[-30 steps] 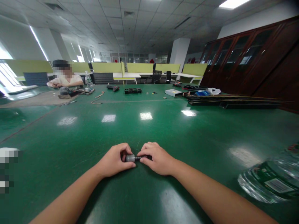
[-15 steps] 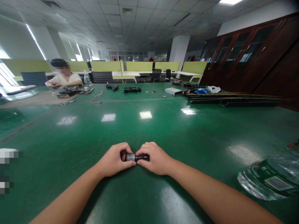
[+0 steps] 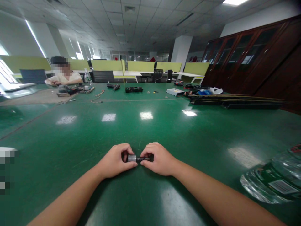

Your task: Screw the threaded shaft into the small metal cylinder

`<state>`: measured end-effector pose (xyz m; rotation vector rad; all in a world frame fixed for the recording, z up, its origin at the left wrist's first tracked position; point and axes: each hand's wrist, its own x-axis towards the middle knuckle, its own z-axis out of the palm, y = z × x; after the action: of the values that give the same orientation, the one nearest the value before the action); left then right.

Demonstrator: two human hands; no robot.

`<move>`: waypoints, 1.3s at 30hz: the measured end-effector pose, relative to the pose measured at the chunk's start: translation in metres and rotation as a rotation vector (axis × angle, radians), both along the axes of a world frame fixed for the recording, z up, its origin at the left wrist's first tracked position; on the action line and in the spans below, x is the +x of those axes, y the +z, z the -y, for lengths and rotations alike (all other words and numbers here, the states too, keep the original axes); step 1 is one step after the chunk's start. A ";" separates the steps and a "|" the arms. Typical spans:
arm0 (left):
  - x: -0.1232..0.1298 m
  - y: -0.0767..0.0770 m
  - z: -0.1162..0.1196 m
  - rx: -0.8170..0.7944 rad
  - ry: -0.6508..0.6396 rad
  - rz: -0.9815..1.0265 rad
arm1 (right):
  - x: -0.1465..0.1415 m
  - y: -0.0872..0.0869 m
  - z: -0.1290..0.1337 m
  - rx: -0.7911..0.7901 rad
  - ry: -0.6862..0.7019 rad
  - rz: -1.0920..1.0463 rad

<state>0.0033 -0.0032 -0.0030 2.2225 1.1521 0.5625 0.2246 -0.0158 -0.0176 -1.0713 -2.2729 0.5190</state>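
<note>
Although its near edge and both sides run out of frame, a glossy green surface [image 3: 164, 125] fills most of the view. At upper right stands a dark wooden cabinet [image 3: 237, 53], cut off by the frame, its glass panes too dark to see through. Beyond the far left part sits a person [image 3: 69, 78] in a light top, head blurred out by blocks and lower body hidden. Long black lengths [image 3: 252, 105] lie along the far right, partly under other items that are hard to tell apart. A large clear bottle [image 3: 270, 179] with a green label lies at the right edge, its far end cropped. At the left edge, a white object [image 3: 7, 151] is half pixelated and unreadable.

In the lower middle, the left hand [image 3: 131, 158] is closed on the silver cylinder of a small metal part [image 3: 132, 158], hiding its left end. The right hand [image 3: 141, 158] pinches the dark ribbed shaft, whose tip is lost in the palm's shadow. Wide green stretches lie ahead of and beside both hands, reaching to the far objects.
</note>
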 end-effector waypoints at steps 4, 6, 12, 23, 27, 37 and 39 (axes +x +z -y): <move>0.000 0.000 0.000 -0.006 0.005 0.011 | 0.003 0.000 -0.001 0.008 -0.011 0.011; -0.001 0.000 0.000 0.000 0.010 0.013 | 0.004 0.000 -0.001 0.007 -0.012 0.009; -0.001 0.002 0.000 0.016 0.038 0.004 | 0.009 0.001 -0.005 0.003 -0.016 0.022; -0.001 0.002 0.000 0.005 0.091 0.001 | 0.022 0.001 -0.015 -0.037 -0.132 0.020; -0.001 0.002 0.000 -0.005 0.089 0.000 | 0.020 -0.001 -0.013 -0.019 -0.098 0.012; -0.001 0.001 -0.002 0.006 0.065 0.002 | 0.012 -0.003 -0.011 -0.043 0.002 -0.045; -0.002 0.001 -0.001 0.015 0.034 0.003 | 0.007 -0.004 -0.010 -0.064 -0.006 -0.089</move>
<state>0.0017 -0.0021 -0.0019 2.2176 1.1903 0.5900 0.2320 -0.0062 -0.0214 -1.0647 -2.1885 0.6288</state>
